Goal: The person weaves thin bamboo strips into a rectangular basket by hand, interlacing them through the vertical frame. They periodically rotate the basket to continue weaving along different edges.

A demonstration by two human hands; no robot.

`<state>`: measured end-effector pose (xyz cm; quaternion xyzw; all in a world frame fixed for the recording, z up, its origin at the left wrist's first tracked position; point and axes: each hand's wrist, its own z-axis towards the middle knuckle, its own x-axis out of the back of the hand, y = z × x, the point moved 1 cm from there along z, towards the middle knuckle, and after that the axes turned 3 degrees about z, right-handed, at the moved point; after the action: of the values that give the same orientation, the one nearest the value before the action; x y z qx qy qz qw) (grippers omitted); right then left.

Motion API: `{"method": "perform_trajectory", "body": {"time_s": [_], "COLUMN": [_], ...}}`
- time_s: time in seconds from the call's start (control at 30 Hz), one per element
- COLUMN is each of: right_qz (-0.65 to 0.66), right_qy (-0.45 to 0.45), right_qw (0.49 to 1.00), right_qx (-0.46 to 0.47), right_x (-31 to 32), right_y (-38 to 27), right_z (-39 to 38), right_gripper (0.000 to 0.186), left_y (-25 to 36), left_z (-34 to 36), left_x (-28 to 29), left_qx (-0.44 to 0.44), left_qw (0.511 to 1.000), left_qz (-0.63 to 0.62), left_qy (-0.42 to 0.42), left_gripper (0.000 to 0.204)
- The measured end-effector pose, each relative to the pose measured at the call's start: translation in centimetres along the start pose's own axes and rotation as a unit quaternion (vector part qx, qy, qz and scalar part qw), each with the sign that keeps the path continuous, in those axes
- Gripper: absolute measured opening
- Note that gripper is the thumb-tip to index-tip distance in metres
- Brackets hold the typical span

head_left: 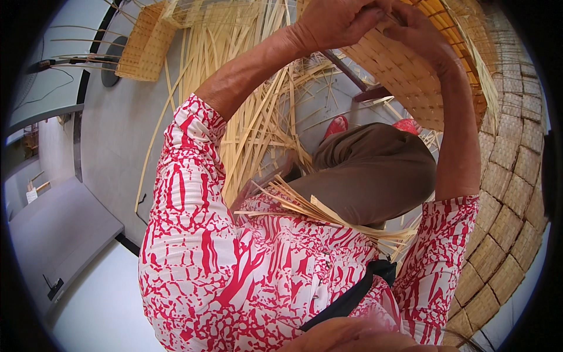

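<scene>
My left hand (343,22) and my right hand (423,36) meet at the top edge of the view, above a woven bamboo basket (390,76). The fingers of both are closed and pinched near each other; whatever lies between them is too hidden to make out. My right hand and forearm pass in front of the basket, which is tilted, with its slatted inner side showing at the far right. Across my lap lies a bundle of thin bamboo strips (319,210).
Loose bamboo strips (258,132) cover the floor on the left. Beyond them stands another woven basket (143,44) with strip ends sticking out. Stacked woven pieces (510,217) line the right side. A dark wooden bar (370,94) stands below the basket.
</scene>
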<state>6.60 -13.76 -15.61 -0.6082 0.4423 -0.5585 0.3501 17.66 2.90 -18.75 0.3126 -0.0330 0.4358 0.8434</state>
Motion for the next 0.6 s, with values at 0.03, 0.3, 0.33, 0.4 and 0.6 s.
{"method": "perform_trajectory", "body": {"time_s": [0.03,0.3,0.33,0.4,0.6], "right_qz": [-0.002,0.012,0.011,0.021,-0.042], "right_qy": [-0.004,-0.028,-0.026,-0.023,-0.016], "right_qw": [1.000,1.000,1.000,1.000,0.999], "right_qx": [-0.009,-0.006,-0.009,-0.006,-0.013], "right_x": [0.1,0.9,0.9,1.0,1.5], "right_y": [0.1,1.0,0.9,0.9,2.0], "right_z": [-0.1,-0.1,-0.2,-0.3,0.3], "right_gripper": [0.036,0.044,0.044,0.045,0.047], "left_y": [0.2,1.2,1.1,0.9,0.6], "left_z": [-0.1,0.3,0.4,0.6,0.5], "left_x": [0.0,0.4,0.4,0.4,0.2], "left_qx": [0.018,0.026,0.016,-0.004,-0.030], "left_qw": [1.000,1.000,1.000,0.999,0.997], "left_qz": [0.011,0.005,0.015,0.036,0.068], "left_qy": [-0.004,0.001,0.001,0.000,-0.015], "left_gripper": [0.004,0.005,0.004,0.003,0.004]}}
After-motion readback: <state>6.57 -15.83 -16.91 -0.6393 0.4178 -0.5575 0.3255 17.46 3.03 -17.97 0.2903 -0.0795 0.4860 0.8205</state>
